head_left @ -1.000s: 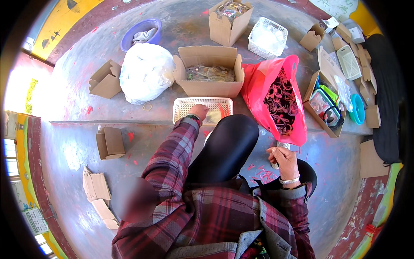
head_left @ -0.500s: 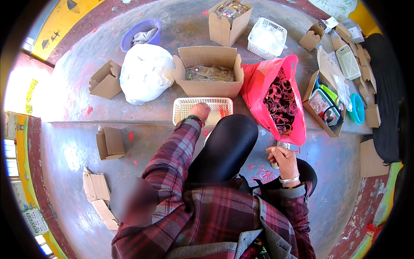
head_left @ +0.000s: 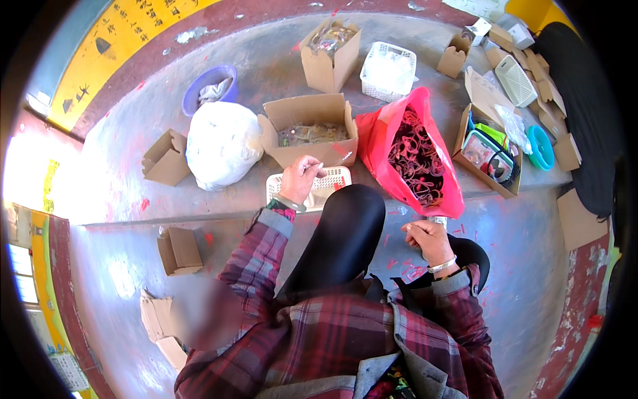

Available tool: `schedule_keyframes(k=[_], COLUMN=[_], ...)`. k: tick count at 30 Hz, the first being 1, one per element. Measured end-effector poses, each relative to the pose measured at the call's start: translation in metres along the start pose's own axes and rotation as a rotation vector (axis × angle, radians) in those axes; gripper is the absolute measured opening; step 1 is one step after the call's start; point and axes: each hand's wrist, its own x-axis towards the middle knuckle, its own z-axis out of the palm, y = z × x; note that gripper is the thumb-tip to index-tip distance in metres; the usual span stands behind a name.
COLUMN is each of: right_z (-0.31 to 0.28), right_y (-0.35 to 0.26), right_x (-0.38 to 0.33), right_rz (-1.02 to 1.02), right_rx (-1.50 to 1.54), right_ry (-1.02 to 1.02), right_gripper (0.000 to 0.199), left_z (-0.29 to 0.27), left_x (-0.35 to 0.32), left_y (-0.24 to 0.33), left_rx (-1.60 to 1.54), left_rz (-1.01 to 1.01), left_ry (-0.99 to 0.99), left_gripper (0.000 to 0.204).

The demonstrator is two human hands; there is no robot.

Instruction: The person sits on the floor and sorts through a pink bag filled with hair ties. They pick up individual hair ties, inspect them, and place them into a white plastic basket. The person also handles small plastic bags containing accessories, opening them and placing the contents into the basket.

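My left hand [head_left: 300, 179] is over the left part of a white plastic basket [head_left: 341, 174], thumb and fingers pinched together. Whatever is in that pinch is too small to make out. My right hand [head_left: 428, 241] is by my right knee, below the red plastic bag [head_left: 374, 136], its fingers curled in and anything inside them hidden. Dark pinkish rings or bands [head_left: 419, 156] fill the bag. Just beyond the basket stands an open cardboard box [head_left: 319, 155] with clear packets [head_left: 312, 133] in it.
A stuffed white bag [head_left: 222, 146] and a purple basin [head_left: 193, 93] lie left. Farther back are a tall carton [head_left: 337, 65] and a white crate [head_left: 389, 83]. A filled box [head_left: 495, 156] and turquoise basin [head_left: 541, 147] sit right. A step edge [head_left: 133, 221] crosses the floor.
My left hand has risen from inside the basket, its pinched fingers now showing above it. My right hand stays near my knee. The whole view has shifted slightly.
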Motion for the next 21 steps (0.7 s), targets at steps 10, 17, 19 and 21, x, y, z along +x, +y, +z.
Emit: schedule_keyframes(k=[10, 17, 19, 21], right_z=[-0.01, -0.024, -0.028, -0.035], right_y=[-0.046, -0.074, -0.076, -0.079], right_x=[-0.006, -0.006, -0.001, 0.013], right_rz=[-0.152, -0.241, -0.231, -0.267], right_rx=[0.277, 0.43, 0.49, 0.527], right_ry=[0.005, 0.113, 0.15, 0.166], right_gripper=[0.032, 0.023, 0.02, 0.018], left_z=[0.082, 0.122, 0.13, 0.136], left_x=[-0.025, -0.023, -0.021, -0.012], left_y=[0.111, 0.142, 0.143, 0.141], left_rx=[-0.645, -0.461, -0.495, -0.564], left_rz=[-0.178, -0.088, -0.065, -0.047], left_ry=[-0.298, -0.359, -0.323, -0.306], left_gripper=[0.009, 0.013, 0.012, 0.01])
